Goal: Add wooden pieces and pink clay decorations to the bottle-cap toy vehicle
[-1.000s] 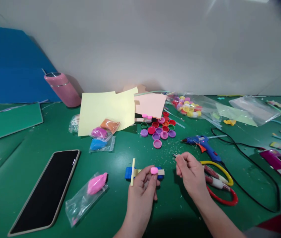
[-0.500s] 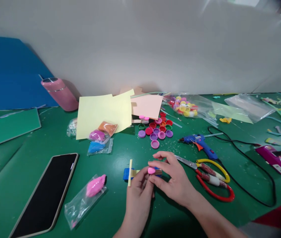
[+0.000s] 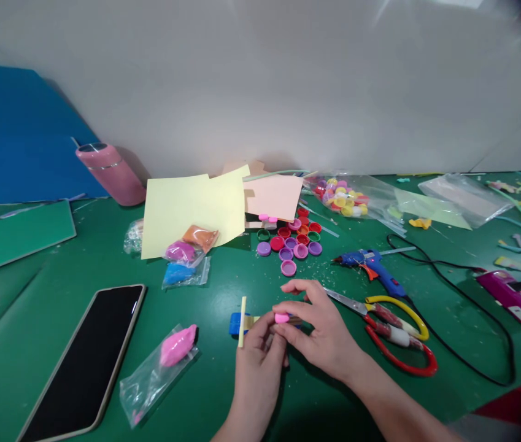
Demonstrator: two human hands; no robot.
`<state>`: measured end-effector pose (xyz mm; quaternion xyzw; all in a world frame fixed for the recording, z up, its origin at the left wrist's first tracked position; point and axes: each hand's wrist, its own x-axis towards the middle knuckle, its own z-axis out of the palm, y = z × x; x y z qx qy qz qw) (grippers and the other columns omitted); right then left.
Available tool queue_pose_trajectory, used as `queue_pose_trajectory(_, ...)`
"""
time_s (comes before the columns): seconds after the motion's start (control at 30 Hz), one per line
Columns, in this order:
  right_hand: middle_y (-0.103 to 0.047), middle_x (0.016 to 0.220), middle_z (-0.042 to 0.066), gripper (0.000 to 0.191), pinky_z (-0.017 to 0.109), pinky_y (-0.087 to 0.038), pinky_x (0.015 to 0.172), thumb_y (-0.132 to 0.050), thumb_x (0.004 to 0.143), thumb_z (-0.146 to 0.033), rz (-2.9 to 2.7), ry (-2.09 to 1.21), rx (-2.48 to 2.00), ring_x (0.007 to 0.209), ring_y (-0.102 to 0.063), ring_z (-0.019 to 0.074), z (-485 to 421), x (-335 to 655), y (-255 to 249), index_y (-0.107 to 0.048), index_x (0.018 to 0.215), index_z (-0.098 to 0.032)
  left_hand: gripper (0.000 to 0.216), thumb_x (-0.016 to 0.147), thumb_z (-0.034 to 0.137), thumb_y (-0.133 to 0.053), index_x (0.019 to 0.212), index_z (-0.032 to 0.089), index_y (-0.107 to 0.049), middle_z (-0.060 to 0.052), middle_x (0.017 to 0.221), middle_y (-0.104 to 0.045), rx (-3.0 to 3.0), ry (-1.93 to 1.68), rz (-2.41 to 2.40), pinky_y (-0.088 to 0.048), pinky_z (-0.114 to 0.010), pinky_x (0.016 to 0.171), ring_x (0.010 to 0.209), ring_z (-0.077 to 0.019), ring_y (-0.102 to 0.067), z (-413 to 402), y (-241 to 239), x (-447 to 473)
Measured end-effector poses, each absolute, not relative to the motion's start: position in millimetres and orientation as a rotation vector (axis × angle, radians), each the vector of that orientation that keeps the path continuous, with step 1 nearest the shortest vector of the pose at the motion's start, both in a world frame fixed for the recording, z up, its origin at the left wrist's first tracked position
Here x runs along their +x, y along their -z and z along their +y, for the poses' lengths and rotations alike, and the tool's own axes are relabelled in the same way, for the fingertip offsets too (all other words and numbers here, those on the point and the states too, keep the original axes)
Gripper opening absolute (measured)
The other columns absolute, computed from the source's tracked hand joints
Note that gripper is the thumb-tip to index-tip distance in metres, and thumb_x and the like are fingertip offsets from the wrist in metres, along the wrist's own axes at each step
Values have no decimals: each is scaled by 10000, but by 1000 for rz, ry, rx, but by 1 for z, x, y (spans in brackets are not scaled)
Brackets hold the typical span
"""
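I've got the pink lump between both hands — left hand gripping the sticks, which run crosswise, right hand pinching the lump.

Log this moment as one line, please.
left hand: holding pink piece | right hand: pinching same piece | right of hands: scissors, glue gun | left of hands: phone, pink lump

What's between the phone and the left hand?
Head view: a clear plastic bag with a pink lump in it lies between the phone and the left hand; bare green tabletop shows between bag and hand.
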<state>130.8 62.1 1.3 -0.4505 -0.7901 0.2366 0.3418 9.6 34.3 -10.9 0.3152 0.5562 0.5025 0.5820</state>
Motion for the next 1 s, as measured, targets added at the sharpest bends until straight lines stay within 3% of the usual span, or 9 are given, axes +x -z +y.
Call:
queue_pose_trajectory(0.23,-475,1126,71,354,352,-391,898,-631,725,-214,-2018,-642,-1173,1058,-454,210,61,133,1,-576,1074,-210,216,640,226,-610,831,131,-636,45,514,-576,729,-1174,1303,-374,-176,381,381,-64,-445,34,13,10)
queue_pose_trajectory(0.57,-518,1067,67,160,379,-412,839,-587,766,-211,-2084,-507,-1128,998,-483,219,64,134,-1,-644,915,-223,189,627,217,-609,794,137,-643,48,497,-566,725,-1176,1296,-361,-182,380,374,-65,-437,34,11,10)
queue_pose_trajectory(0.73,-503,1077,75,156,365,-402,847,-593,762,-214,-2093,-518,-1124,1007,-475,219,65,134,1,-649,907,-206,192,638,214,-601,810,138,-643,54,485,-554,728,-1172,1297,-363,-179,386,381,-67,-440,34,11,10)
queue_pose_trajectory(0.9,-491,1101,80,274,379,-410,840,-619,728,-245,-2068,-546,-1123,1016,-468,229,64,134,1,-610,998,-203,212,639,221,-600,829,134,-636,42,526,-577,715,-1164,1316,-371,-184,394,389,-68,-451,34,11,10)
queue_pose_trajectory(1.0,-498,1092,71,206,380,-411,834,-603,735,-214,-2079,-530,-1129,1011,-472,225,64,132,0,-630,939,-214,229,643,231,-604,846,129,-635,47,512,-563,717,-1159,1314,-365,-186,393,390,-70,-450,34,11,11)
